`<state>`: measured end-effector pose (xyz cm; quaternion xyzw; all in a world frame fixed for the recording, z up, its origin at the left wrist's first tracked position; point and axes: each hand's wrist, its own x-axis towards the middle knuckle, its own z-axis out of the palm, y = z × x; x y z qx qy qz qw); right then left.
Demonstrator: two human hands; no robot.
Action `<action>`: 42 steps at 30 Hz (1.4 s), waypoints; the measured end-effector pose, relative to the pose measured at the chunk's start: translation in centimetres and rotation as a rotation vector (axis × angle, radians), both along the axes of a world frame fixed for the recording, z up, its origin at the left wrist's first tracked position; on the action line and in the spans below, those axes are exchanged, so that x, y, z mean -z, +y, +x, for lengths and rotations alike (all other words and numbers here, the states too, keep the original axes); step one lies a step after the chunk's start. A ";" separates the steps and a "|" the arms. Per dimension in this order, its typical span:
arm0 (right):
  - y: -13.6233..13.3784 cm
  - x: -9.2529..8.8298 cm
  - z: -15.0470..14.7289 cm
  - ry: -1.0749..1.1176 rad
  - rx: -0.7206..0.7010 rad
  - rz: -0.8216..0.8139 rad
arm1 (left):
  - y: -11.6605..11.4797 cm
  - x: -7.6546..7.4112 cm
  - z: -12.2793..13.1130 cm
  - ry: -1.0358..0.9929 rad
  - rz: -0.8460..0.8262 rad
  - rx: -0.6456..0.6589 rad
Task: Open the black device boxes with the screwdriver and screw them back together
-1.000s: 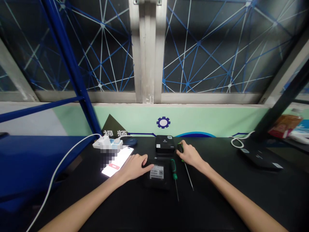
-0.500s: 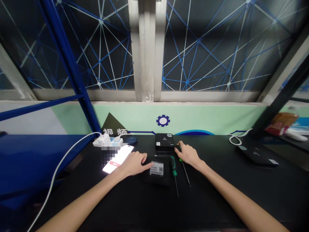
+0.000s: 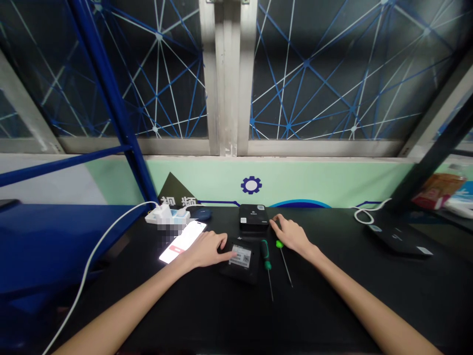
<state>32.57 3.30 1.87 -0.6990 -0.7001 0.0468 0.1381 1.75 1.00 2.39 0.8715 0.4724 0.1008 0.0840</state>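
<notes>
My left hand (image 3: 207, 249) grips the left corner of a flat black box (image 3: 242, 262) with a white label, thumb on its top; the box lies skewed on the black table. My right hand (image 3: 291, 235) is curled over the handle of a thin screwdriver (image 3: 284, 259), whose green collar and shaft stick out toward me. A second screwdriver (image 3: 265, 252), with a dark green handle, lies between the box and my right hand. Another black box (image 3: 253, 217) sits just beyond, near my right fingertips.
A lit phone (image 3: 183, 241) lies left of my left hand. Behind it are a white power strip (image 3: 166, 217) with a cable and a dark mouse (image 3: 200, 214). A black device (image 3: 399, 237) and coiled white cable (image 3: 362, 215) sit at the right; snack packs (image 3: 438, 190) beyond.
The labelled box has turned askew under my left hand. My right hand has closed down over the thin screwdriver's handle, hiding it, and the screwdriver has shifted slightly.
</notes>
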 end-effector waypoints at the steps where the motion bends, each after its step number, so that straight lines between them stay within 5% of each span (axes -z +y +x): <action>1: -0.1 -0.1 0.0 0.007 -0.002 0.018 | 0.0 0.0 0.0 0.000 0.003 -0.004; 10: -1.2 -1.2 -0.9 0.097 -0.218 0.194 | -0.5 -0.4 0.2 -0.014 -0.012 0.029; 20: -2.5 -1.4 -1.8 0.100 -0.516 0.214 | 0.0 -0.2 -0.1 -0.083 -0.059 0.021; 28: -2.4 -1.5 -1.8 0.082 -0.512 0.197 | 0.4 -0.5 0.0 -0.174 -0.058 0.152; 42: -2.6 -1.4 -2.2 0.046 -0.521 0.147 | -0.2 -0.7 0.0 -0.053 0.106 0.094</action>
